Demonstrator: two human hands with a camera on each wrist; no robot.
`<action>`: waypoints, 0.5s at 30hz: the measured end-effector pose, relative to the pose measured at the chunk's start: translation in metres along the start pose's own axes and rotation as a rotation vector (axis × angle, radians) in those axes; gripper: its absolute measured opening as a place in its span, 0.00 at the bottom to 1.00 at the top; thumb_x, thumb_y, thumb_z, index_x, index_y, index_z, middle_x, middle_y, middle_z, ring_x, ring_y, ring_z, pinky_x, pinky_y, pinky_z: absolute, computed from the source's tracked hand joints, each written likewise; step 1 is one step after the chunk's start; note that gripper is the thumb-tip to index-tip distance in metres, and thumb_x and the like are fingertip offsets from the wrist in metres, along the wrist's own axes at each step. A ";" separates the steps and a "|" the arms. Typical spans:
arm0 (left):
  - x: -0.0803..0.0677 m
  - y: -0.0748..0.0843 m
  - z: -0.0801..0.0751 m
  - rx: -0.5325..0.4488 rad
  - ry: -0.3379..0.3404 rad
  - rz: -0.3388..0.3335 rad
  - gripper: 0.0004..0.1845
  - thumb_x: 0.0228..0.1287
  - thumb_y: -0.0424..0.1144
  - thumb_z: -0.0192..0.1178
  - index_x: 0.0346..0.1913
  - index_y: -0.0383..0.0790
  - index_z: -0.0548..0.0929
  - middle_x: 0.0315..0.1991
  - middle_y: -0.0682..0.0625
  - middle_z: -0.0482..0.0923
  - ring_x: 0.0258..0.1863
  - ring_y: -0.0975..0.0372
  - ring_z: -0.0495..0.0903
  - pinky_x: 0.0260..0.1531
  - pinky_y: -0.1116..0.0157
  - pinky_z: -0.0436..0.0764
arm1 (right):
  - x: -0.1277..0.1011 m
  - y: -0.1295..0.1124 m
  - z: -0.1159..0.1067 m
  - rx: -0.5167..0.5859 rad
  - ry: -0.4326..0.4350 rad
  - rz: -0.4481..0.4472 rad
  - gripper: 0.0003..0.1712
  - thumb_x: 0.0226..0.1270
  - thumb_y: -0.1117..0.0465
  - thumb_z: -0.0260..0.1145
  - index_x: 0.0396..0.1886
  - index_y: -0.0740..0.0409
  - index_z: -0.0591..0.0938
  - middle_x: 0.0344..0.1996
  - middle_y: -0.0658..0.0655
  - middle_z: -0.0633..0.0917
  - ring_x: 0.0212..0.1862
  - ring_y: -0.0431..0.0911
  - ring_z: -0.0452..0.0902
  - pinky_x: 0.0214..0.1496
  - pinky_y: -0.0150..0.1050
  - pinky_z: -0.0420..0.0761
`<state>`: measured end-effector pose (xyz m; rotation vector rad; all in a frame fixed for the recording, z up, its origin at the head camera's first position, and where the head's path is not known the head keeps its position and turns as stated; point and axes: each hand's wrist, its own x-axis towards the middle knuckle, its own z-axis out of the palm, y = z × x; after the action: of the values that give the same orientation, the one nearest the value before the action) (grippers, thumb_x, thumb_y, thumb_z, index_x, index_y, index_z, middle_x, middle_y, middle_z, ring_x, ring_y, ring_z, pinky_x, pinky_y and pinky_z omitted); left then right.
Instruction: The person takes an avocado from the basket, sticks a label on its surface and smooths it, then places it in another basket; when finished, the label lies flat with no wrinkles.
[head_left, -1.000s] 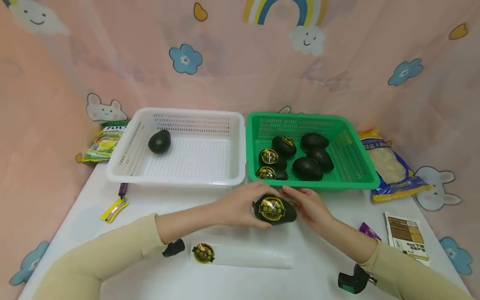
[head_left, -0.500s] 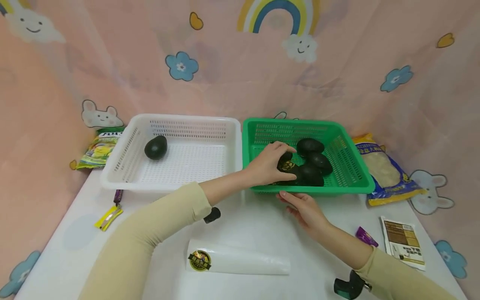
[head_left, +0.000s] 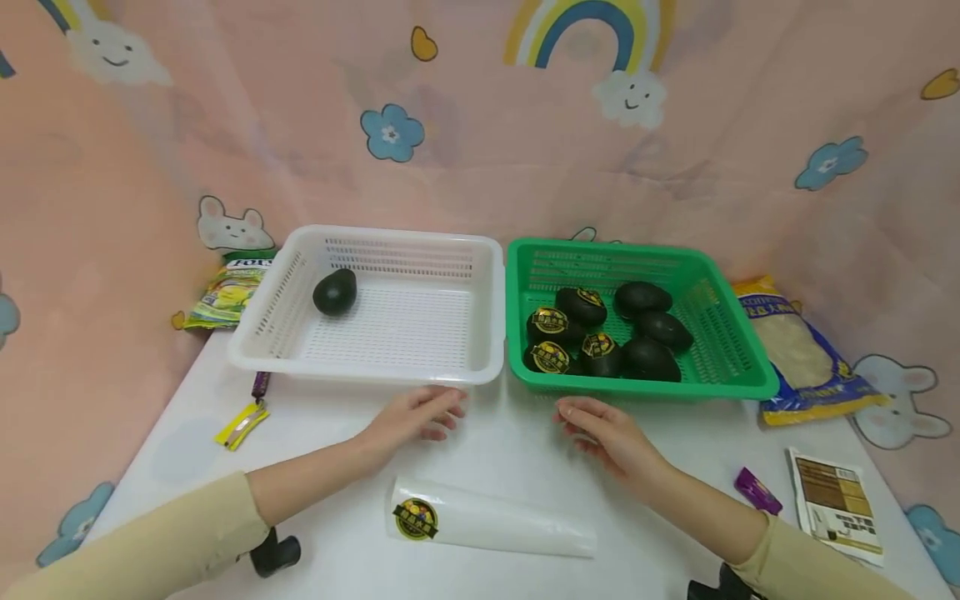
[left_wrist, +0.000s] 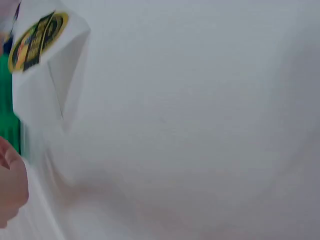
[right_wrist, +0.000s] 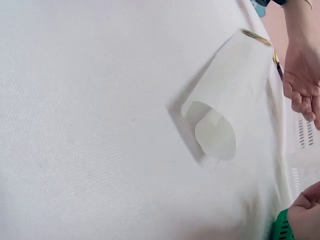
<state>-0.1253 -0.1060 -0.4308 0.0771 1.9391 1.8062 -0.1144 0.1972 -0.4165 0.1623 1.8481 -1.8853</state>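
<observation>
My left hand [head_left: 418, 417] hovers near the front rim of the white basket [head_left: 367, 372], fingers loosely bent around nothing. My right hand [head_left: 611, 437] is in front of the green basket [head_left: 645, 387], fingers relaxed, with nothing visible in them. One plain dark avocado [head_left: 335, 292] lies in the white basket. Several avocados sit in the green one; some bear round black-and-gold stickers, like this stickered avocado [head_left: 600, 355], while others, like this avocado [head_left: 651, 359], show none. Between my hands and me lies a rolled white sheet [head_left: 510, 518] with a sticker [head_left: 415, 518] at its left end.
A green-yellow snack bag [head_left: 232, 290] leans left of the white basket. To the right are a blue-yellow bag [head_left: 806, 350], a purple packet [head_left: 757, 491] and a brown-white packet [head_left: 836, 504]. A yellow packet [head_left: 242, 425] lies at left. Patterned pink cloth hangs behind.
My left hand set a stickered avocado down in the green basket, let go and drew back left to the white basket's front. My right hand stayed near the green basket's front.
</observation>
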 end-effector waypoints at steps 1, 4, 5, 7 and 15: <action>-0.002 -0.002 -0.009 -0.055 0.067 -0.013 0.28 0.69 0.53 0.58 0.56 0.30 0.79 0.47 0.44 0.82 0.47 0.54 0.79 0.49 0.59 0.80 | 0.000 -0.001 0.004 -0.025 -0.046 0.000 0.19 0.70 0.54 0.64 0.52 0.62 0.80 0.42 0.51 0.84 0.47 0.47 0.75 0.47 0.35 0.77; -0.007 -0.001 -0.027 -0.161 0.183 -0.011 0.28 0.70 0.53 0.57 0.53 0.27 0.80 0.47 0.46 0.83 0.46 0.58 0.79 0.52 0.58 0.79 | 0.001 -0.010 0.021 -0.134 -0.206 -0.028 0.17 0.70 0.54 0.64 0.49 0.62 0.81 0.42 0.54 0.84 0.45 0.50 0.74 0.47 0.37 0.77; -0.007 0.000 -0.031 -0.169 0.189 0.001 0.28 0.71 0.53 0.57 0.52 0.26 0.80 0.46 0.47 0.83 0.45 0.59 0.79 0.52 0.59 0.79 | 0.004 -0.017 0.028 -0.190 -0.261 -0.051 0.17 0.70 0.54 0.64 0.49 0.62 0.82 0.42 0.55 0.84 0.45 0.52 0.74 0.47 0.38 0.77; -0.008 0.001 -0.034 -0.173 0.181 0.016 0.27 0.71 0.53 0.56 0.51 0.27 0.81 0.45 0.48 0.84 0.44 0.61 0.80 0.52 0.59 0.79 | 0.011 -0.039 0.045 -0.321 -0.368 -0.109 0.15 0.71 0.54 0.63 0.48 0.61 0.82 0.43 0.56 0.84 0.45 0.54 0.74 0.46 0.40 0.77; -0.011 -0.003 -0.035 -0.174 0.131 0.053 0.24 0.73 0.51 0.54 0.49 0.29 0.83 0.42 0.51 0.85 0.47 0.56 0.79 0.52 0.58 0.78 | 0.091 -0.168 0.124 -0.723 -0.743 -0.369 0.15 0.74 0.55 0.59 0.54 0.57 0.80 0.48 0.54 0.82 0.50 0.54 0.75 0.54 0.45 0.77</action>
<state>-0.1287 -0.1430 -0.4297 -0.0490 1.8728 2.0533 -0.2331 0.0478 -0.2923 -1.0276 1.9147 -1.0899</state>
